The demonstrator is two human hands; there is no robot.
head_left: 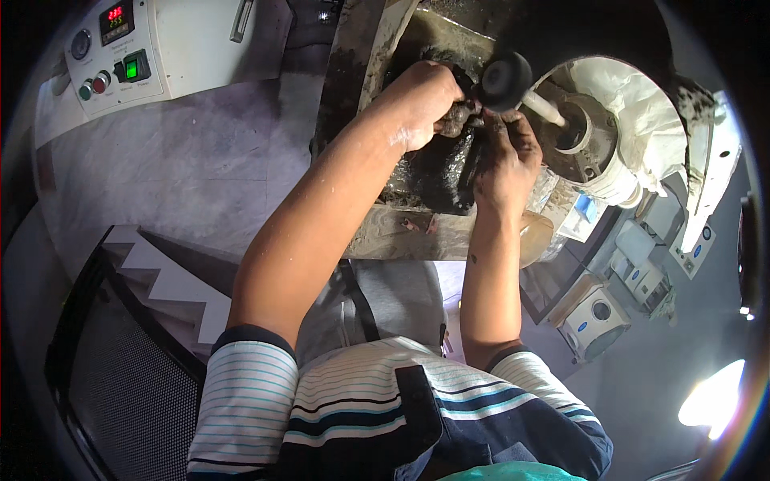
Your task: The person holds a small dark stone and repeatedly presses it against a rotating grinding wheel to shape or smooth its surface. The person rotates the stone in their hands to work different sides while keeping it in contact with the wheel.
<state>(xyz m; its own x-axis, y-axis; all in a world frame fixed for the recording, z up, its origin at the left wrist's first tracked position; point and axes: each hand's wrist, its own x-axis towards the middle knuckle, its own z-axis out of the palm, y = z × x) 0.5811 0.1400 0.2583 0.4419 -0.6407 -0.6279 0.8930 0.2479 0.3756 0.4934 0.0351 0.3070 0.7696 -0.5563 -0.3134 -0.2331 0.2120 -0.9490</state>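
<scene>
My left hand point(429, 100) is closed in a pinch, its fingertips smeared dark with wet grey grime. Opposite it, my right hand point(507, 164) is closed too, thumb and fingers pressed together. The fingertips almost meet at the lower edge of a black round wheel point(506, 81) with a grey centre. Whatever they hold there is too small or hidden to name. A pale shaft point(544, 107) joins the wheel to a dirty round flanged housing point(592, 132). Under both hands lies a black, wet, shiny sheet or lining point(439, 175) inside a grimy trough point(401, 232).
At the upper left stands a white cabinet point(204, 40) with a control panel point(112, 56). Crumpled plastic sheeting point(642, 104) hangs around the housing. A bright lamp point(714, 399) shines at the lower right. A black mesh panel point(120, 369) is at the lower left; several small machines stand on the right.
</scene>
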